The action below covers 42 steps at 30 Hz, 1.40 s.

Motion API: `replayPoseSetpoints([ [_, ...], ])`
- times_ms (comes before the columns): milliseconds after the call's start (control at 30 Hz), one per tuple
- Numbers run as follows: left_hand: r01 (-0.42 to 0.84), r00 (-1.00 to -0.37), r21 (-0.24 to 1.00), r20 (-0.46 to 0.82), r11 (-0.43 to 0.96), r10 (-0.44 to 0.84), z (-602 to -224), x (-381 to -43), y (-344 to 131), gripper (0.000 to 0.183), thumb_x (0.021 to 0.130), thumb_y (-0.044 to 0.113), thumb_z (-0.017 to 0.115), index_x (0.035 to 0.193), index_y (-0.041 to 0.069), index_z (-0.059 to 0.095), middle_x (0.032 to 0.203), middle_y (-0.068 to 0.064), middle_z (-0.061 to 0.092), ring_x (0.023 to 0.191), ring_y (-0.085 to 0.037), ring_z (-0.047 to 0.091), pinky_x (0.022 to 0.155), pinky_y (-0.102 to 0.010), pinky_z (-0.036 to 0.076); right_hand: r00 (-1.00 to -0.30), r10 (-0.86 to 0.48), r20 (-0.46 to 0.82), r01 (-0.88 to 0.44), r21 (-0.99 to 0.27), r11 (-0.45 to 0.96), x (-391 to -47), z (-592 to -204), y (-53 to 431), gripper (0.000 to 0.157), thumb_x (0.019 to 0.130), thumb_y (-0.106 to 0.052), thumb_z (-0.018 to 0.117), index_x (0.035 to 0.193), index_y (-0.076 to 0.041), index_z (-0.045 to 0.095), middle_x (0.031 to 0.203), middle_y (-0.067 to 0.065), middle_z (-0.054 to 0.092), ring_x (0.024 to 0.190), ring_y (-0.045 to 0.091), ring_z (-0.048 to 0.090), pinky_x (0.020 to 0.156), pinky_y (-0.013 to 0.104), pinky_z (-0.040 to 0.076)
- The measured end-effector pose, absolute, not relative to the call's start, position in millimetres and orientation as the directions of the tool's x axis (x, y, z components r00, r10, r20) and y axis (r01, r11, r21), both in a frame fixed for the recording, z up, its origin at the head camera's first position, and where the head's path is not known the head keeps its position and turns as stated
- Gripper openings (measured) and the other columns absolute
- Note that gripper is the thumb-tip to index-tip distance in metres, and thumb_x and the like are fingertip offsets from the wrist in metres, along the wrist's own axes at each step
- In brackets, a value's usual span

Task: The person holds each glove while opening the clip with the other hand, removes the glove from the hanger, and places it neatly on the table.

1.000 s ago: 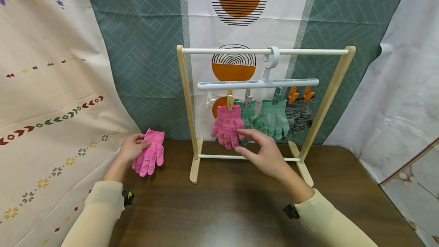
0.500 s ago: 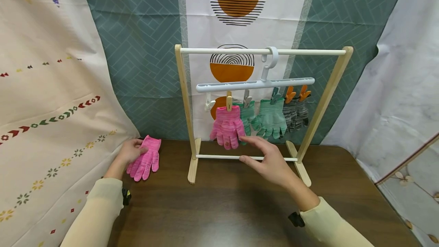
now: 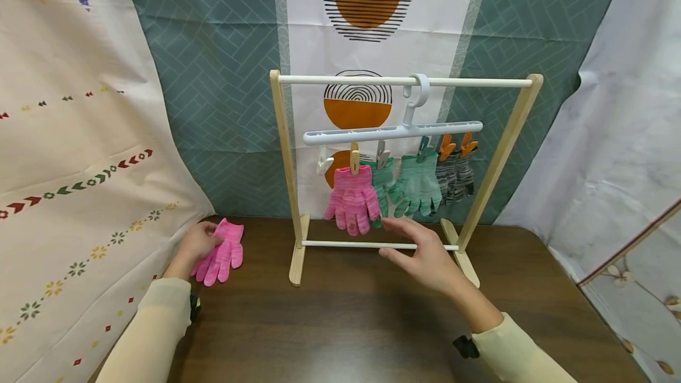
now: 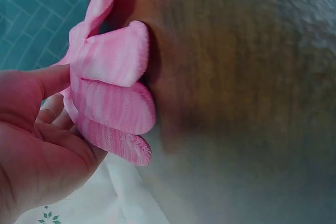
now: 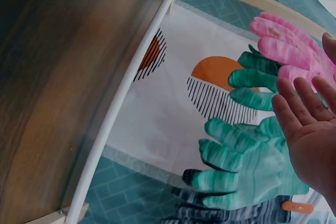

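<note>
backdrop [image 3: 223, 105]: green and white, behind a brown table [image 3: 340, 318].
left hand [image 3: 198, 241]: pinched the loose glove [image 3: 226, 251], pink, between thumb and fingers; whether it touched the table was unclear.
right hand [image 3: 428, 259]: held nothing, thumb and fingers apart.
hung glove [image 3: 351, 200]: pink, just up and left of the right hand's fingertips, pegged by a wooden peg [image 3: 354, 161] under the hanger [image 3: 367, 135].
green gloves [image 3: 419, 182]: above the right hand.
change: the right hand had dropped away from the hung glove, which seemed held by its peg alone; the left had brought the loose glove slightly nearer the body, held but unhung.
</note>
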<state>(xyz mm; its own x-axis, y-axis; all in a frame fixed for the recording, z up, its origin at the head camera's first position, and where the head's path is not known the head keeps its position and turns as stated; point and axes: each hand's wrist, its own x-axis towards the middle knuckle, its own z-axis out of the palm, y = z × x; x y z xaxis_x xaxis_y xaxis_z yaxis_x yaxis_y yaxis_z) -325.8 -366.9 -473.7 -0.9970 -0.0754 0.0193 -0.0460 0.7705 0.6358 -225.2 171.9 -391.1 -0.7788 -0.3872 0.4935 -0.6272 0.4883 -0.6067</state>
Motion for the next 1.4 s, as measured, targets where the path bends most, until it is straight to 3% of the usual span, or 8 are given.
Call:
replayPoseSetpoints([
  [300,-0.051,-0.993,0.596,0.056,0.802,-0.105,-482,-322,-369,0.039,0.096,0.006,0.070,0.125,-0.017,0.058,0.106,-0.031,0.063,0.098,-0.045,0.059,0.085,-0.058,0.049,-0.784,-0.380,0.490,-0.620,-0.612,0.491,-225,-393,176,0.059,0.095,-0.026,0.084,0.147,-0.010,0.062,0.137,0.000,0.068,0.127,0.027,0.065,0.101,0.053,0.054],
  [500,-0.069,-0.989,0.576,0.069,0.815,-0.133,-485,-323,-366,0.045,0.096,0.008,0.072,0.132,-0.013,0.055,0.112,-0.032,0.063,0.101,-0.046,0.060,0.088,-0.060,0.049,-0.784,-0.368,0.500,-0.620,-0.607,0.497,-224,-389,176,0.058,0.094,-0.024,0.085,0.146,-0.012,0.063,0.136,0.001,0.068,0.127,0.025,0.065,0.102,0.053,0.054],
  [733,-0.004,-0.982,0.608,0.145,0.794,-0.116,-484,-322,-365,0.049,0.094,0.007,0.074,0.137,-0.010,0.055,0.120,-0.036,0.063,0.110,-0.051,0.060,0.093,-0.063,0.048,-0.790,-0.348,0.504,-0.612,-0.616,0.496,-223,-387,177,0.057,0.094,-0.025,0.085,0.146,-0.013,0.064,0.136,0.005,0.068,0.126,0.031,0.066,0.103,0.058,0.052],
  [1033,0.030,-0.979,0.646,0.173,0.763,-0.108,-471,-316,-358,0.051,0.097,0.008,0.074,0.142,-0.007,0.055,0.127,-0.038,0.059,0.116,-0.053,0.057,0.094,-0.063,0.049,-0.789,-0.331,0.518,-0.613,-0.626,0.482,-225,-382,176,0.056,0.094,-0.023,0.085,0.146,-0.015,0.063,0.136,0.004,0.069,0.126,0.027,0.066,0.104,0.052,0.053],
  [1400,0.079,-0.974,0.679,0.210,0.730,-0.089,-455,-307,-347,0.056,0.099,0.016,0.076,0.148,-0.002,0.054,0.132,-0.035,0.060,0.119,-0.051,0.058,0.098,-0.063,0.047,-0.753,-0.336,0.566,-0.656,-0.606,0.450,-231,-363,166,0.059,0.092,-0.014,0.086,0.145,-0.005,0.062,0.140,0.009,0.067,0.128,0.025,0.065,0.106,0.046,0.052],
])
